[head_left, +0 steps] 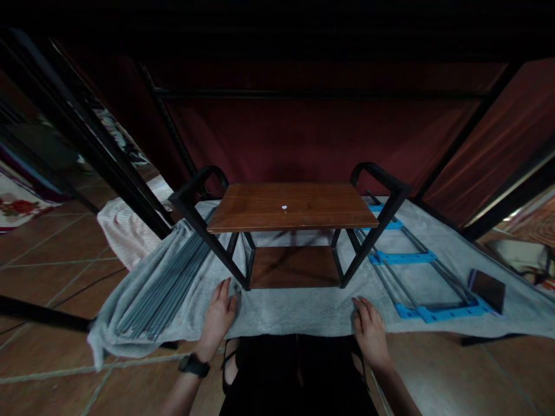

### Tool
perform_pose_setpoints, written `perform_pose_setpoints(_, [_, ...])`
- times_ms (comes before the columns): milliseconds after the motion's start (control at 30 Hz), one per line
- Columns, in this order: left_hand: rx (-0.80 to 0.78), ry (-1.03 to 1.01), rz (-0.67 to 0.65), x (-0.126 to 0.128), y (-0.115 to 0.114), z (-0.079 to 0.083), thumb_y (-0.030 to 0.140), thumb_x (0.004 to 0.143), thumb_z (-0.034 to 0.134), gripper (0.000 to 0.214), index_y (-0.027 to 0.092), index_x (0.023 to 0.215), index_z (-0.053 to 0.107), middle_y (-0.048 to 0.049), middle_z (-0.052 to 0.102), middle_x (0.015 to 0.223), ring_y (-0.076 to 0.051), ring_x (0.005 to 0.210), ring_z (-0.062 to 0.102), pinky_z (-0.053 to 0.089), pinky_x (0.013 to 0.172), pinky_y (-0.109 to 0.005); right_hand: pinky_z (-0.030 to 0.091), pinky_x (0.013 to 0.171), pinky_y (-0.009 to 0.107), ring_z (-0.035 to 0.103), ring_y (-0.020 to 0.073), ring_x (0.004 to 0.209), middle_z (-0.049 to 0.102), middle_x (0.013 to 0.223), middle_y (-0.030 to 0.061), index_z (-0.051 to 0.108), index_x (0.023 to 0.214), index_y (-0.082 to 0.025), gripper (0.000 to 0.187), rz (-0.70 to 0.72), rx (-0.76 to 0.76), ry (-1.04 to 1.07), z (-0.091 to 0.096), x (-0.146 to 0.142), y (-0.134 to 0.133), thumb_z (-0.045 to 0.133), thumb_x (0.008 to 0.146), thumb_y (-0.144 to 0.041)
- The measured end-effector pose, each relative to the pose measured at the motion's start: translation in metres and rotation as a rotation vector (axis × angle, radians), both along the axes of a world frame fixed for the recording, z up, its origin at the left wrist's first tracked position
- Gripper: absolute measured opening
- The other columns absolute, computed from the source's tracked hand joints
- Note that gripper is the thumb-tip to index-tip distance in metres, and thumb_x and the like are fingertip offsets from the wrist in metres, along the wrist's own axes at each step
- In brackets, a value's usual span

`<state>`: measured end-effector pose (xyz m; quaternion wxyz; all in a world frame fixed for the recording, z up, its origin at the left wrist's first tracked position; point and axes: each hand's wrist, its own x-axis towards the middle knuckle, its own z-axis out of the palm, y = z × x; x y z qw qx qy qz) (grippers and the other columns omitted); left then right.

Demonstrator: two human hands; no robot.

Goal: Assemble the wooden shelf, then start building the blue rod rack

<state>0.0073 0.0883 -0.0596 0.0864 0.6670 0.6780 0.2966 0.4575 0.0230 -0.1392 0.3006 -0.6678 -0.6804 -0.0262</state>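
Rests left hand [219, 318] and right hand [370, 329] palm-down, each grip spread and empty, on the near edge of the grey cloth [295, 312] before the two-tier brown wooden shelf with black metal frame [290, 211] standing mid-cloth, seemingly pinning the cloth flat.

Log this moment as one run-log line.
left hand open, flat on grey cloth | right hand open, flat on grey cloth | two-tier shelf upright | grey rods left | blue-bracket rack right

White speck [284, 207] on board [295, 214]: too small for us to identify. Board hides the rear of the shelf [295, 267] below. We lose both forearms [396, 387] at the bottom edge, cloth [520, 323] at right.
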Motion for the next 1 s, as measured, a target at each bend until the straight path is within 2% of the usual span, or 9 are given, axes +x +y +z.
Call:
perform_pose_setpoints(167, [-0.049, 0.163, -0.02, -0.009, -0.01, -0.02, 0.026, 0.09, 0.044, 0.048, 0.01, 0.135, 0.054, -0.0197, 0.051, 0.139, -0.031, 0.128, 0.052, 0.044, 0.108, -0.046, 0.044, 0.098, 0.051, 0.048, 0.0318, 0.124, 0.051, 0.133, 0.0166, 0.048, 0.133, -0.019, 0.041, -0.007, 0.017, -0.056, -0.012, 0.007, 0.001, 0.035, 0.096, -0.032])
perform_pose_setpoints(300, [-0.12, 0.256, -0.027, -0.014, -0.016, -0.024, 0.029, 0.092, 0.044, 0.043, 0.011, 0.127, 0.061, -0.0193, 0.054, 0.137, -0.03, 0.124, 0.054, 0.044, 0.106, -0.045, 0.044, 0.099, 0.05, 0.05, 0.0308, 0.122, 0.052, 0.13, 0.0154, 0.047, 0.134, -0.02, 0.041, 0.016, 0.004, -0.071, -0.016, 0.011, 0.0, 0.034, 0.096, -0.031])
perform_pose_setpoints(500, [-0.16, 0.367, -0.011, -0.021, -0.027, -0.009, 0.036, 0.096, 0.04, 0.044, 0.016, 0.13, 0.06, -0.0137, 0.057, 0.138, -0.029, 0.124, 0.054, 0.046, 0.102, -0.045, 0.043, 0.099, 0.049, 0.05, 0.0301, 0.121, 0.053, 0.13, 0.0144, 0.046, 0.133, -0.021, 0.041, 0.031, -0.027, -0.093, -0.009, 0.014, -0.001, 0.034, 0.095, -0.029])
perform_pose_setpoints(700, [-0.165, 0.493, 0.053, -0.028, -0.034, 0.005, 0.033, 0.095, 0.042, 0.041, 0.017, 0.128, 0.061, -0.0113, 0.062, 0.132, -0.029, 0.119, 0.055, 0.046, 0.099, -0.043, 0.044, 0.097, 0.049, 0.052, 0.0299, 0.119, 0.054, 0.128, 0.0144, 0.049, 0.132, -0.02, 0.042, 0.021, -0.054, -0.129, -0.001, 0.012, -0.002, 0.034, 0.092, -0.025])
perform_pose_setpoints(900, [-0.208, 0.598, 0.132, -0.032, -0.037, 0.012, 0.031, 0.096, 0.037, 0.042, 0.018, 0.13, 0.059, -0.011, 0.062, 0.131, -0.03, 0.111, 0.056, 0.048, 0.087, -0.044, 0.045, 0.096, 0.046, 0.051, 0.029, 0.119, 0.054, 0.129, 0.0145, 0.051, 0.131, -0.017, 0.043, 0.027, -0.067, -0.146, 0.001, 0.014, -0.003, 0.035, 0.093, -0.026])
perform_pose_setpoints(1000, [-0.232, 0.616, 0.145, -0.036, -0.039, 0.014, 0.03, 0.096, 0.036, 0.043, 0.018, 0.132, 0.057, -0.0109, 0.06, 0.133, -0.03, 0.113, 0.055, 0.048, 0.086, -0.044, 0.044, 0.096, 0.045, 0.052, 0.0281, 0.119, 0.054, 0.131, 0.0131, 0.051, 0.131, -0.019, 0.043, 0.029, -0.077, -0.162, 0.003, 0.015, -0.003, 0.036, 0.092, -0.026])
